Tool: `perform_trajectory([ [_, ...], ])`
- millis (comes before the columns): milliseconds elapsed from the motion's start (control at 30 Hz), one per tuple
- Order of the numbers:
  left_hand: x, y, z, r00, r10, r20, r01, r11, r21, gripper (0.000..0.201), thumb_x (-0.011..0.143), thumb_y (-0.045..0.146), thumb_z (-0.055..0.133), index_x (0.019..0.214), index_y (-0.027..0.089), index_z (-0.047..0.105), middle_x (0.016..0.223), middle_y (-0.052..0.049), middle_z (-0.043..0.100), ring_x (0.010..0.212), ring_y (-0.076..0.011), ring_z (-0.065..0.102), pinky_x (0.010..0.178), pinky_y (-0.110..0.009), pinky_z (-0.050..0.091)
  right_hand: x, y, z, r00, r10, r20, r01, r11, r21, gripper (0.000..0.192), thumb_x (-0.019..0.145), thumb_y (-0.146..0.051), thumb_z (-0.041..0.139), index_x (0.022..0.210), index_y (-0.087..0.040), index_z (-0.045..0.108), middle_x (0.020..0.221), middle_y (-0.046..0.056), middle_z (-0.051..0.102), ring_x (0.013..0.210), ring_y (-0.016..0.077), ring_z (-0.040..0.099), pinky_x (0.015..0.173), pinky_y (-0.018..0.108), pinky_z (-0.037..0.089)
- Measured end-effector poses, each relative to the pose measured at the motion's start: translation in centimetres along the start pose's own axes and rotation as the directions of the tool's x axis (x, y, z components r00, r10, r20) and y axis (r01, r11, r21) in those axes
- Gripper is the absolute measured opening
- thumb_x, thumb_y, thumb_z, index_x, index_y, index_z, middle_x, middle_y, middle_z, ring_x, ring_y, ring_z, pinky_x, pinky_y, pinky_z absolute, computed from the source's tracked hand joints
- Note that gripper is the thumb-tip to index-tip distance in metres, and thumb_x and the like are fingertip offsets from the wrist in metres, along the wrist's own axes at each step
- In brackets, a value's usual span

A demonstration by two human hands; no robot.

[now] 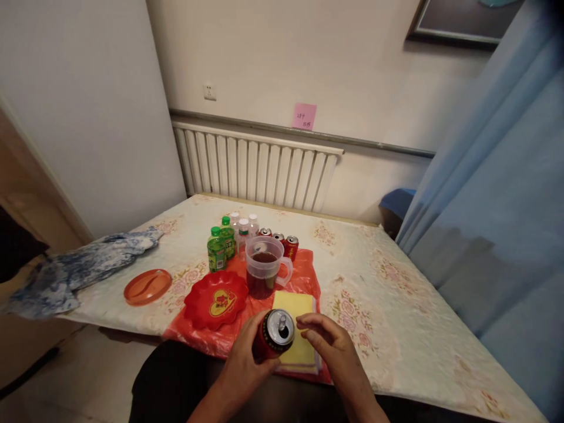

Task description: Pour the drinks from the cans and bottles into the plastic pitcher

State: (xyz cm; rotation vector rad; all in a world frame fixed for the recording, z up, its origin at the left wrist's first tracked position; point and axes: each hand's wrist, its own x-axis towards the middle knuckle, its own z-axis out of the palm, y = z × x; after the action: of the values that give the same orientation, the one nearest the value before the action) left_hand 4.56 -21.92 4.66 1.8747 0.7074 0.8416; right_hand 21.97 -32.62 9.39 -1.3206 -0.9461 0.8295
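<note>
My left hand [245, 359] is wrapped round a dark red drink can [267, 342], whose top faces me with the mouth opened. Just right of the can, my right hand [331, 348] has its fingers bent and apart, with nothing in them that I can see. Beneath both lies a folded yellow cloth [296, 301]. Beyond the can stands a clear plastic measuring jug [261, 281] with dark liquid in it. A red scalloped plate [198, 301] with a yellow heart print sits to the left of the jug.
Behind the jug stand green-capped bottles [217, 254], white-capped clear bottles [244, 230] and several red cans [291, 247]. Red plastic sheeting [304, 267] lies under the things. An orange lid [147, 286] and a blue-white cloth [97, 261] lie left on the flowered tablecloth [356, 273].
</note>
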Motion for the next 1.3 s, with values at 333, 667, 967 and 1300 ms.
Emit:
perform_trajectory([
  [333, 3.1, -4.9, -4.5, 0.936, -0.171, -0.307, 0.161, 0.985, -0.058, 0.073, 0.06, 0.024, 0.067, 0.129, 0.016, 0.045, 0.136, -0.015, 0.055, 0.132, -0.0345, 0.045, 0.113, -0.052, 0.033, 2.0, 3.2, 1.0, 0.99, 0.14, -0.02, -0.141, 0.983, -0.114, 0.025, 0.075, -0.042, 0.07, 0.088, -0.021, 0.072, 0.094, 0.008, 0.072, 0.093, 0.0267, 0.066, 0.086, 0.037, 0.048],
  [667, 9.2, -8.7, -9.0, 0.923, -0.177, -0.341, 0.168, 0.984, -0.058, 0.07, 0.065, 0.025, 0.066, 0.13, 0.015, 0.042, 0.132, -0.014, 0.058, 0.125, -0.0295, 0.054, 0.107, -0.045, 0.041, 5.2, 4.8, 1.3, 0.987, 0.117, -0.105, -0.135, 0.974, -0.184, 0.03, 0.073, -0.049, 0.07, 0.08, -0.019, 0.073, 0.079, 0.007, 0.071, 0.079, 0.0248, 0.064, 0.076, 0.036, 0.05],
  [967, 13.2, -10.2, -12.3, 0.946, -0.197, -0.26, 0.201, 0.98, -0.009, 0.066, 0.069, 0.021, 0.064, 0.131, 0.025, 0.042, 0.129, -0.008, 0.063, 0.12, -0.0271, 0.059, 0.101, -0.039, 0.045, 8.1, 5.8, 1.2, 0.981, 0.075, -0.181, -0.116, 0.967, -0.225, 0.032, 0.073, -0.051, 0.071, 0.082, -0.02, 0.073, 0.082, 0.008, 0.072, 0.079, 0.0263, 0.066, 0.076, 0.037, 0.052],
  [1300, 14.1, -12.4, -13.2, 0.953, -0.26, -0.155, 0.244, 0.963, -0.114, 0.064, 0.066, 0.021, 0.063, 0.126, 0.023, 0.043, 0.136, -0.011, 0.057, 0.124, -0.0278, 0.056, 0.099, -0.038, 0.046, 13.7, 6.4, 1.6, 0.903, -0.079, -0.422, -0.085, 0.93, -0.357, 0.046, 0.076, -0.055, 0.066, 0.104, -0.019, 0.068, 0.109, 0.01, 0.07, 0.101, 0.0294, 0.064, 0.092, 0.042, 0.049],
])
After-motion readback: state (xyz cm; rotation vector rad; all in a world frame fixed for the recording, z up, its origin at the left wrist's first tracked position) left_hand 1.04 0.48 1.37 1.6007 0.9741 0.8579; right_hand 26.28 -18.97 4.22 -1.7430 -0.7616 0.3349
